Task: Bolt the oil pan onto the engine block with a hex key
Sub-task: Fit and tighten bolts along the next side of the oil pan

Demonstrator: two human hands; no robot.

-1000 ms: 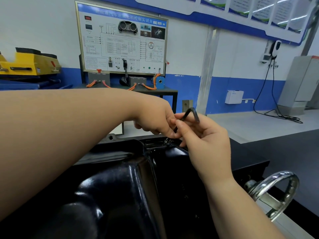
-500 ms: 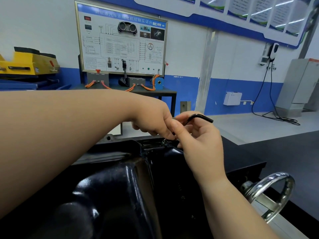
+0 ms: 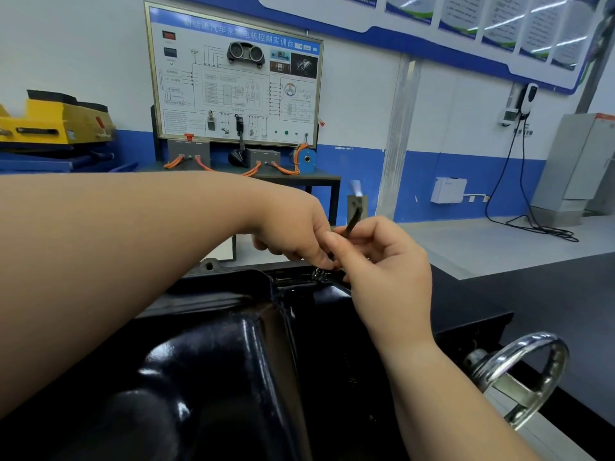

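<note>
A glossy black oil pan (image 3: 233, 361) fills the lower view, lying on the engine block, whose grey flange (image 3: 209, 265) shows at the pan's far edge. A small bolt (image 3: 318, 273) sits in the pan's far rim. My right hand (image 3: 382, 261) pinches a black hex key (image 3: 353, 221), its free arm sticking up and away. My left hand (image 3: 293, 231) reaches across from the left, its fingertips meeting the key's lower shaft just above the bolt. The key's tip is hidden by my fingers.
A chrome handwheel (image 3: 522, 371) on the stand juts out at the lower right. Behind stand a training panel (image 3: 236, 78) on a dark table with orange cables, a yellow machine (image 3: 56, 121) at the left and a grey cabinet (image 3: 579, 161) at the right.
The hex key's free arm has swung from pointing right to pointing up and away, as my right hand turns it. My left hand has stayed at the bolt.
</note>
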